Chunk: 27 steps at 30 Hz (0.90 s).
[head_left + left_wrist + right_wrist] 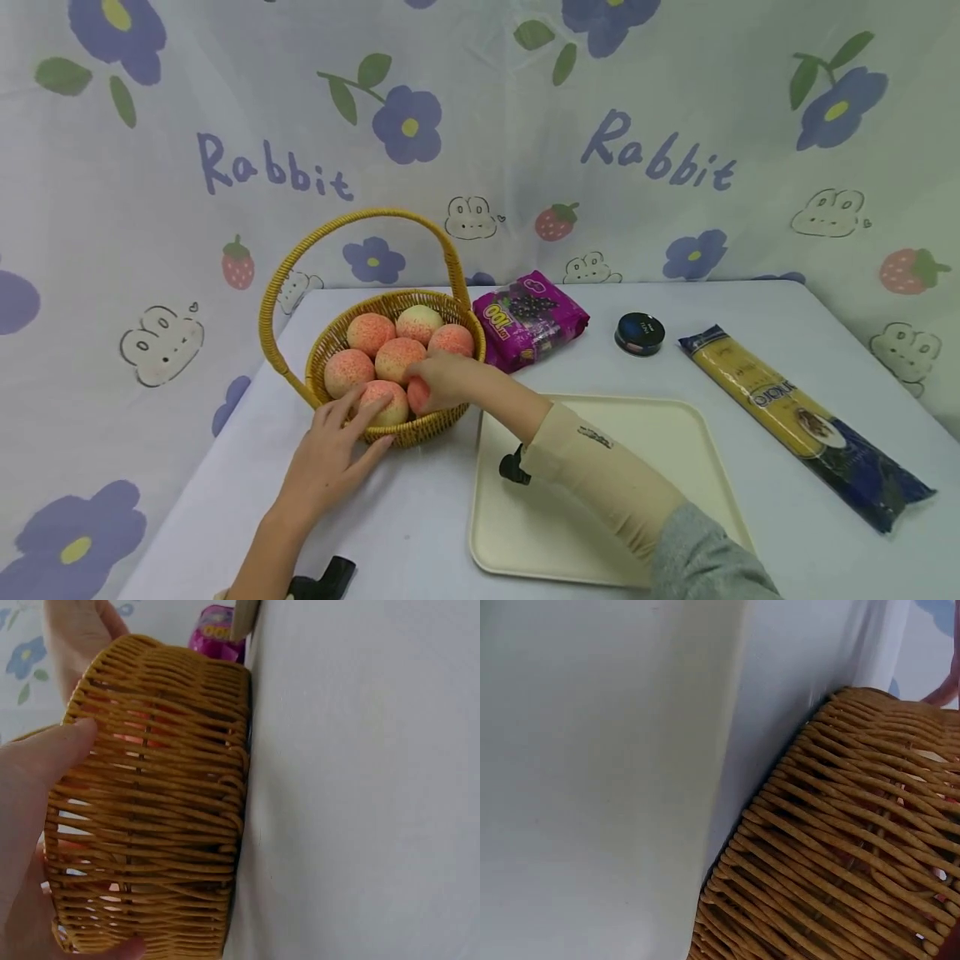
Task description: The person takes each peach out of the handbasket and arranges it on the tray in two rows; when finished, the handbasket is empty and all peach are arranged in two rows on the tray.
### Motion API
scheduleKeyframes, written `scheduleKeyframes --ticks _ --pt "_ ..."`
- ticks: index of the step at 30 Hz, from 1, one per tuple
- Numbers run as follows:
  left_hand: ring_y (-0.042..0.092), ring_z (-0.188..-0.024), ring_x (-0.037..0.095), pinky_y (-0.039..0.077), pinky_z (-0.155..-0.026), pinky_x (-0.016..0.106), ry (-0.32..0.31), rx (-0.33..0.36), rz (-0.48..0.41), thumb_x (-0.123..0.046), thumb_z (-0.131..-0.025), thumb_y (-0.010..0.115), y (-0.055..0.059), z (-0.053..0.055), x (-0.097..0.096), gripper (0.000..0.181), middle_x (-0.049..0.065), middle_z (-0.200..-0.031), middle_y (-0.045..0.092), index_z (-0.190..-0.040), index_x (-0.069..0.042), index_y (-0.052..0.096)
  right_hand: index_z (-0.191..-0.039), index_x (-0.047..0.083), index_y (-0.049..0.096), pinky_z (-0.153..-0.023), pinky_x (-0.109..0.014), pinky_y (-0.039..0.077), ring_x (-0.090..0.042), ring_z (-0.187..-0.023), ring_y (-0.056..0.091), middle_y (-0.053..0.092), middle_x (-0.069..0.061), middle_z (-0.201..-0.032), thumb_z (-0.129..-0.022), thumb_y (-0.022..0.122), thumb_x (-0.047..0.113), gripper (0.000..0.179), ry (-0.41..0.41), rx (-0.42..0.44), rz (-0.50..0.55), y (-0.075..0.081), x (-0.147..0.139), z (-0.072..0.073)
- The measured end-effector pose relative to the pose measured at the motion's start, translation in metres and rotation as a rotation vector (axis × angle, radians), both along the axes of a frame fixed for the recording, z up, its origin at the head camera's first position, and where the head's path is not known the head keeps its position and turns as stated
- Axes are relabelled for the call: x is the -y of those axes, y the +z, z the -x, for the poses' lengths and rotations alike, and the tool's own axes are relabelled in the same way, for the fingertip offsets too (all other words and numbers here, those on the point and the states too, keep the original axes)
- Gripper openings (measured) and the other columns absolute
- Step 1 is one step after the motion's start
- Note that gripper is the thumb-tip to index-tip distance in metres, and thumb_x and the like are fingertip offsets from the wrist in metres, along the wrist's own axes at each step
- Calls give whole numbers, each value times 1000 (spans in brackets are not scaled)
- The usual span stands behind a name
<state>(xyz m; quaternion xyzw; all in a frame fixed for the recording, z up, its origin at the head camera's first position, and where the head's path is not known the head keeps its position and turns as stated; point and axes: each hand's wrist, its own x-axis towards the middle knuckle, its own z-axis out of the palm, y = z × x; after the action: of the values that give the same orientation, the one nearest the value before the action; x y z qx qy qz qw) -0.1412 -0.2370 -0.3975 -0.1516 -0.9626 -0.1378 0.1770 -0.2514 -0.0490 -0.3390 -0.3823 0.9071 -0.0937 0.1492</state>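
Note:
A wicker basket (427, 429) with a tall arched handle stands at the left of the table, holding several pink-and-cream peaches (371, 334). My left hand (326, 458) holds the basket's near-left rim, its fingers over the edge at the front peach (385, 406). In the left wrist view, the thumb (71, 746) lies against the woven outer wall. Reaching in from the right, my right hand (446, 379) grips a peach (418, 396) at the basket's front right, and its fingers partly cover it. The right wrist view shows mostly the basket's side (840, 840).
A cream tray (570, 533) lies right of the basket, under my right forearm. Behind it are a purple grape-print packet (528, 321) and a round dark tin (640, 333). A long yellow-and-blue pasta packet (802, 421) lies at the right. A patterned curtain (480, 125) hangs behind.

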Motion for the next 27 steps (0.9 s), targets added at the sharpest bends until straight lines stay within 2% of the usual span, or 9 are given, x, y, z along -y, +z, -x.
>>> scheduleKeyframes --ticks 5,10,13,17,21,24,27 --pt "37 -116 32 41 -82 55 -27 -13 -31 -42 -85 61 1 0 0 53 14 -140 37 -134 -29 47 -124 22 55 -86 -33 45 -18 -108 50 51 -7 -121 -80 70 32 47 2 -1 21 -1 -2 1" --pt "36 -116 32 41 -82 55 -20 5 -36 -41 -86 61 1 -1 1 53 15 -141 35 -135 -29 46 -122 21 56 -82 -30 46 -16 -102 51 52 -7 -117 -79 70 33 47 23 -23 70 -3 -4 0" --pt "35 -116 33 41 -83 56 -17 11 -37 -40 -86 61 1 -2 0 52 16 -141 35 -135 -29 46 -124 20 55 -77 -30 47 -15 -97 52 50 -8 -117 -78 70 35 51 1 -48 103 -6 -6 -1" --pt "35 -117 33 41 -83 56 -18 10 -37 -39 -86 61 1 -2 -1 52 16 -140 35 -135 -28 46 -129 20 50 -74 -32 49 -19 -94 56 48 -12 -121 -77 66 44 59 -44 -126 135 -12 -7 -5" --pt "35 -117 34 41 -82 56 -13 18 -31 -40 -86 61 2 -1 -2 52 16 -141 34 -135 -27 46 -131 21 49 -67 -30 49 -19 -84 56 48 -11 -117 -79 60 49 61 -93 -222 178 -18 -6 -8" --pt "34 -118 34 41 -82 57 -7 32 -27 -41 -87 59 3 -1 -1 53 16 -141 33 -136 -27 45 -131 23 49 -54 -27 46 -17 -74 53 45 -10 -113 -80 59 49 58 -132 -244 230 -20 -6 -11" --pt "33 -118 35 42 -81 58 -2 35 -23 -41 -87 59 4 -2 0 53 16 -142 32 -136 -27 45 -129 26 52 -51 -26 46 -20 -77 55 45 -10 -115 -85 56 51 51 -126 -273 251 -20 -5 -14"
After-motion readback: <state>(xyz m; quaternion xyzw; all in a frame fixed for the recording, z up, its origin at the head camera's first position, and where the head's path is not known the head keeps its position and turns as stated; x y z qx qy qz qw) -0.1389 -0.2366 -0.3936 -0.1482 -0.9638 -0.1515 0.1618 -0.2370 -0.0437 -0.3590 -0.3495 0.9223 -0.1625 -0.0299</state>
